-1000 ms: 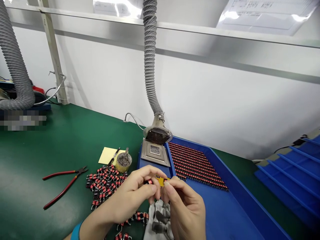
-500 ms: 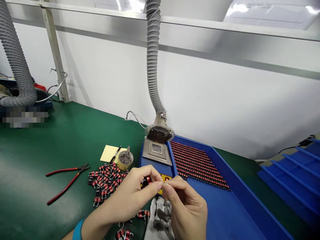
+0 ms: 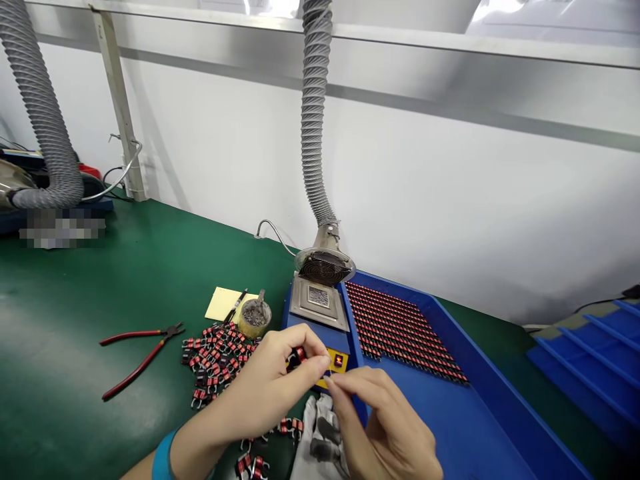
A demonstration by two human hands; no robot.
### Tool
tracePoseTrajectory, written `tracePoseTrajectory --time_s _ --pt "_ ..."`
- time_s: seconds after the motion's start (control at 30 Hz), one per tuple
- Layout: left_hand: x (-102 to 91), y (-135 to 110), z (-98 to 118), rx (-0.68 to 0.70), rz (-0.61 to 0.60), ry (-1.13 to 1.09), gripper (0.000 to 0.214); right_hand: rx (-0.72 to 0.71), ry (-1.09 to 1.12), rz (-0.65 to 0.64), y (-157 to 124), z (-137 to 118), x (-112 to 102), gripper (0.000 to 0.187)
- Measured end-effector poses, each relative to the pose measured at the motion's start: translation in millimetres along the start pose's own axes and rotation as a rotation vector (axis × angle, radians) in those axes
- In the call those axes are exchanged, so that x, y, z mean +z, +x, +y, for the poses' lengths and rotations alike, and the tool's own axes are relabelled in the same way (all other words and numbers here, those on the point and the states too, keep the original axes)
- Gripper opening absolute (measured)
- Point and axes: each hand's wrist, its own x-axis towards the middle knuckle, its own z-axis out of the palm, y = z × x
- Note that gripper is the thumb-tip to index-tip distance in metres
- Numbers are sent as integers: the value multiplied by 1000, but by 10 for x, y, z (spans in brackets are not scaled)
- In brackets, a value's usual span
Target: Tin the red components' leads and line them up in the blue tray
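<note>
Basically, held a small red-and-black part point(image 3: 297, 355) in the left hand point(image 3: 275, 383), lower centre of the frame, tucked inside the curled fingers with thumb and index tips pressed together. Had the right hand point(image 3: 387, 417) just beside, thumb and index tips close together, a thin gap short of the left tips; couldn't tell if pinching a fine lead or nothing.

Judged risks: could have dropped the part onto the white glove point(image 3: 306, 440) at bottom centre if gripped too loosely, or bent a lead if tugged off-axis. Could also have lost it among lookalikes in the loose pile point(image 3: 215, 363), left of the hands. Worked bare-handed just below the metal plate point(image 3: 301, 300) at centre; might have burned a finger if brushing it, assuming hot, given the lit red switch point(image 3: 339, 361) and the hood point(image 3: 325, 263) above.

Versus half a second earlier: drew the right hand down and right, opening that gap. Exposed the switch more. Kept the part in the left hand. Shifted the view slightly too, sliding everything up and right.
</note>
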Motion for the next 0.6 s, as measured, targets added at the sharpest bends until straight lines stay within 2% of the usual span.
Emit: tracePoseTrajectory --time_s 0.07,0.13,0.3,0.37,0.5,0.6 --pt "-11 0 10 -9 -9 -16 18 50 76 -171 40 -24 -78 19" --pt "-28 1 27 -18 -20 -3 18 78 127 -225 59 -27 -150 18" --pt "-53 -7 50 7 -81 106 19 22 -43 -140 25 37 -195 41" --pt "-45 -19 38 23 -96 158 20 10 -89 -106 12 46 -171 33" --pt "-16 -45 1 91 -94 310 20 82 -110 -60 21 14 -118 16" --pt "-2 -56 -13 164 -108 421 19 262 -1 -88 25 7 -86 18"
